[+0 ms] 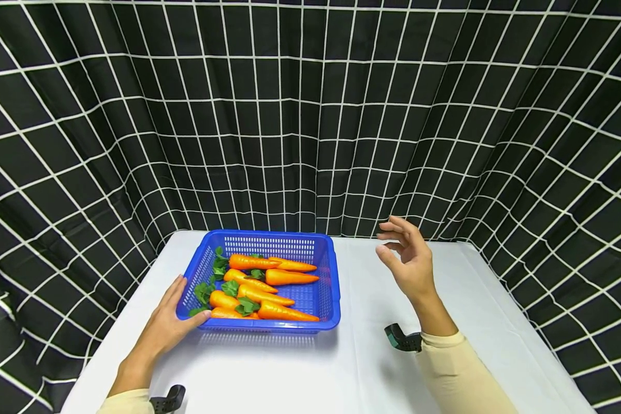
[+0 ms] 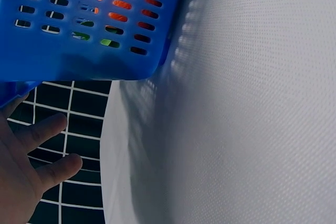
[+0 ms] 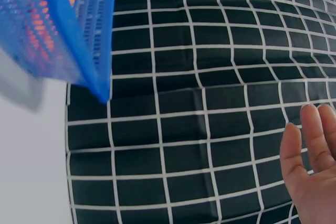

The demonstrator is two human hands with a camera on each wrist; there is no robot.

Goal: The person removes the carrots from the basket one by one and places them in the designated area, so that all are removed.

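Note:
A blue plastic basket (image 1: 336, 299) with slotted walls sits on the white table and holds several orange carrots (image 1: 290, 277) with green leafy tops. At its front left corner my left hand (image 1: 168, 322) touches the rim, the thumb over the front edge and the fingers along the left side. In the left wrist view, fingers (image 2: 55, 171) of that hand extend straight and spread below the basket wall (image 2: 52, 56). My right hand (image 1: 411, 261) is raised to the right of the basket, apart from it, its fingers loosely bent with nothing between them.
White cloth covers the table (image 1: 269, 385). A black curtain with a white grid (image 1: 290, 144) hangs behind the table and along both sides. Dark wrist straps show on the left wrist (image 1: 168, 399) and the right wrist (image 1: 403, 338).

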